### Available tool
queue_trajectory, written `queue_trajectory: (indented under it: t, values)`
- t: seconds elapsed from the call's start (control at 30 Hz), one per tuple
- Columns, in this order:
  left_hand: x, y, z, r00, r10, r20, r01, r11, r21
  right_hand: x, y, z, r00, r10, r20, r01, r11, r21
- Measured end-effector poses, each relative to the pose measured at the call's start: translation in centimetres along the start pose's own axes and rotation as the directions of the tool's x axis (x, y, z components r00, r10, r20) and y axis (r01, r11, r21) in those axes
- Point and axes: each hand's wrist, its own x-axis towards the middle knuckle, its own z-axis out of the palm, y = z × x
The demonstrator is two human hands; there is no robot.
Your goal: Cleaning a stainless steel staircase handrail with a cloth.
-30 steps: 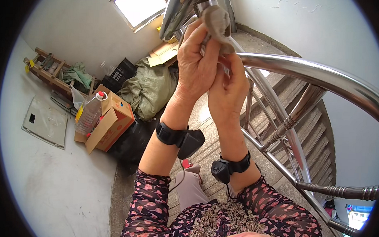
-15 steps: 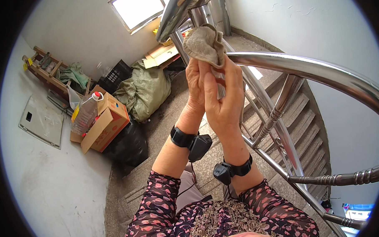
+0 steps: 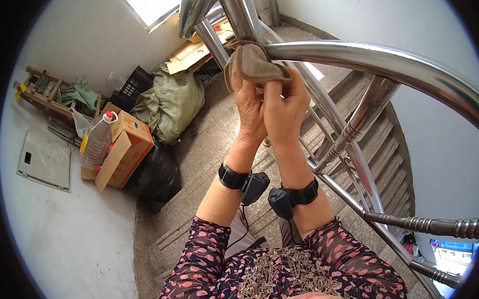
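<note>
A grey-brown cloth (image 3: 257, 64) is bunched up against the stainless steel railing, where the curved handrail (image 3: 353, 50) meets an upright post (image 3: 238, 15). My left hand (image 3: 249, 110) grips its left side, with fingers partly hidden beneath the folds. Close beside it, my right hand (image 3: 286, 111) has its fingers closed on the cloth's lower right edge. Whether the cloth goes all the way round the post cannot be seen. Each wrist carries a black strap with a small black device.
Stairs (image 3: 379, 154) descend beyond the railing on the right. Along the left wall are a cardboard box (image 3: 137, 146), a clear plastic bottle (image 3: 96, 142), a black bag (image 3: 157, 173), a green sack (image 3: 172, 102), a black crate (image 3: 133, 85) and a wooden frame (image 3: 50, 98).
Both hands have brought the cloth onto the railing joint. The cloth, upright and loosely folded before, is now spread against the metal, and my fingers have closed in on it.
</note>
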Motion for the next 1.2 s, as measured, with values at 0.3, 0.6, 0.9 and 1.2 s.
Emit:
queue_trajectory:
  t: [0.3,0.6,0.9,1.2]
  values:
    - [0.8,2.2,0.7,0.783,0.472,0.405,-0.611,0.461,0.644,1.3,2.0,-0.8,0.972,0.225,-0.066,-0.153,0.821,0.551]
    - [4.7,7.3,3.7,0.630,0.534,0.565,-0.767,0.544,0.341,1.6,1.0,-1.0,0.983,0.172,0.060,-0.144,0.533,0.834]
    - [6.8,9.6,7.7,0.553,0.325,0.767,-0.777,0.534,0.334,1.0,-1.1,-1.9,0.968,-0.178,-0.178,0.240,0.866,0.440]
    - [4.3,4.8,5.4,0.693,0.534,0.485,-0.716,0.591,0.372,2.1,2.0,-1.3,0.970,-0.176,-0.168,0.225,0.912,0.342]
